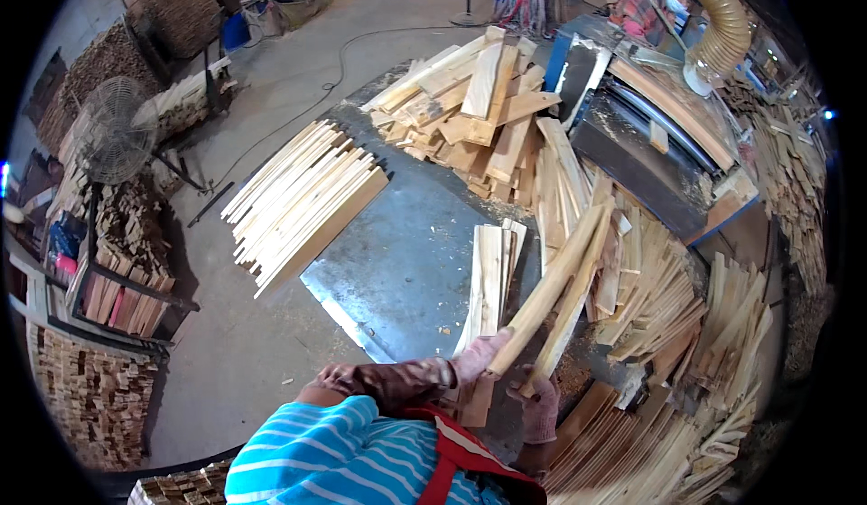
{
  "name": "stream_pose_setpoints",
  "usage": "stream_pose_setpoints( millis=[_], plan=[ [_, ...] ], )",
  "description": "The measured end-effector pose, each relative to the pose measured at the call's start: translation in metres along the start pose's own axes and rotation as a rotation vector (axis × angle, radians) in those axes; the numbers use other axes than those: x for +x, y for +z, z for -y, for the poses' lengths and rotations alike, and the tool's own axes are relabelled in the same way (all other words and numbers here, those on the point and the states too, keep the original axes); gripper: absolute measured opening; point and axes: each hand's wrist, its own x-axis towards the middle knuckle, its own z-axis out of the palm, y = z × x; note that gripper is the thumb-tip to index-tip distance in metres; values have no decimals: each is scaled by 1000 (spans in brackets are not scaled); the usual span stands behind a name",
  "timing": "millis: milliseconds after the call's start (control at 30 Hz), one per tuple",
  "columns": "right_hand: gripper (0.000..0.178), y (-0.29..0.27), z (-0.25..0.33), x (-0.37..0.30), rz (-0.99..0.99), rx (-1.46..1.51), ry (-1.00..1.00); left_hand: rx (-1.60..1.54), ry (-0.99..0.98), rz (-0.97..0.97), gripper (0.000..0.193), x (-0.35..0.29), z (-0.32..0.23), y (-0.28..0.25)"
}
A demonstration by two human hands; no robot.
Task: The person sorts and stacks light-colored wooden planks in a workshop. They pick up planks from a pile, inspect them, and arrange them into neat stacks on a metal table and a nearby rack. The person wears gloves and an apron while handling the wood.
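While left fingers (493, 344) clasp a board (553, 290), right fingers (536, 389) hold a plank (574, 312) — each at its near end.

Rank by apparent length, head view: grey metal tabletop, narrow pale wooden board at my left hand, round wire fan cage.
Grey metal tabletop
Narrow pale wooden board
Round wire fan cage; farther off, true size unsure

Two gloved hands (483, 356) (539, 410), two held boards (554, 288) (571, 315) — and one caged fan (116, 130), one ribbed hose (730, 17), one co-worker (637, 15).

Head-worn fisheye, left of pair; faces down, forward; left hand (481, 354), right hand (540, 410) near, floor (212, 397) farther.
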Motion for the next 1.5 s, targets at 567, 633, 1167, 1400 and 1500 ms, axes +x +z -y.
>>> stream_pose_setpoints(
  millis=[567,633,1167,1400,1500],
  plan=[
    [96,27,-74,-66,-224,-1441,45,-970,8,949,25,-54,-49,-60],
    [99,34,-90,-64,-250,-1597,280,-1020,13,1031,29,-56,-52,-57],
    [73,-17,-142,-42,-38,-895,-197,-294,109,336,40,-54,-32,-64],
    [91,-3,-119,67,-216,-360,-192,1099,-135,178,48,-56,16,-43],
    [91,81,-52,52,-262,-980,19,1249,16,174,44,-52,22,-66]
  ],
)
